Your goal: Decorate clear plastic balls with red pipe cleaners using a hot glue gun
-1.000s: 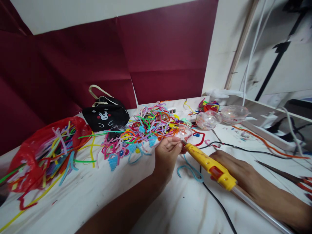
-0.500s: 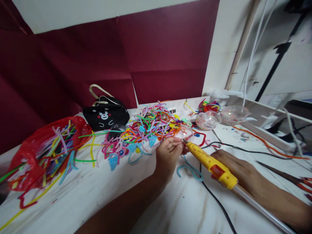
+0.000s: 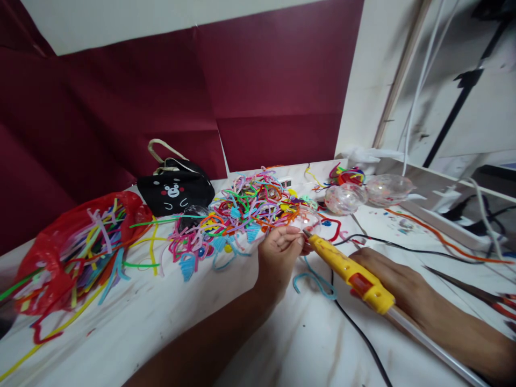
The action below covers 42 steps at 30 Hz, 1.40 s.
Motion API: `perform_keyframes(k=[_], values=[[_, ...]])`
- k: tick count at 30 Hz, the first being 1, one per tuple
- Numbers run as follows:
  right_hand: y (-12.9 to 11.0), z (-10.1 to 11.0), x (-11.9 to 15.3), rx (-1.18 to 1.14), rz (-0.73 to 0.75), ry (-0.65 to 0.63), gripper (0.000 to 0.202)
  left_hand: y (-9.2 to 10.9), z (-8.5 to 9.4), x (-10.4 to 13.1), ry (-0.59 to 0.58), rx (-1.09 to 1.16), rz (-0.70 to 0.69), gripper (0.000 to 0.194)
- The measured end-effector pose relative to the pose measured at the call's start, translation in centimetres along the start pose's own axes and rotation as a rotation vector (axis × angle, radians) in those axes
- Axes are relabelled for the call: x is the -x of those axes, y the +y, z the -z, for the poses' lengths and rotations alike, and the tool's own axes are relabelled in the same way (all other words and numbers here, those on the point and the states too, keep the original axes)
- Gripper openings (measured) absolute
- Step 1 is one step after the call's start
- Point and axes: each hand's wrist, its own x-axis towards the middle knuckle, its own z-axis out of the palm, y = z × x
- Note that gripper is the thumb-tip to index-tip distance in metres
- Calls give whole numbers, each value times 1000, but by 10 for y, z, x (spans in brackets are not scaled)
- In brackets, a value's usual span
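Note:
My right hand [image 3: 387,274] is wrapped round a yellow hot glue gun [image 3: 346,269], with a clear glue stick [image 3: 435,344] running out of its back end. The gun's nozzle points at the fingertips of my left hand [image 3: 282,247]. Those fingers are pinched together, and whatever they hold is too small or hidden to make out. Just behind them lies a clear plastic ball [image 3: 308,219]. A light blue pipe cleaner [image 3: 314,282] curls on the table below the nozzle.
A heap of coloured pipe cleaners [image 3: 258,201] spreads behind my left hand. Left stand a red plastic bag [image 3: 44,252] of pipe cleaners and a black bag [image 3: 173,188]. Clear balls [image 3: 344,198], a black cable [image 3: 407,248], scissors [image 3: 471,290] and a white tray [image 3: 467,231] lie right.

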Motion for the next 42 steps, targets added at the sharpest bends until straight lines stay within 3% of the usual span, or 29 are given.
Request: perform_keyframes(k=[7,17,42], values=[[-6,4,-4,42,66,34,25,0,1,-1,5,7,-20,34],[0,0,0,4,27,31,27,-1,1,0,-6,4,-18,34],[4,-2,5,-35,-8,-23,15,0,1,0,7,-5,-24,30]])
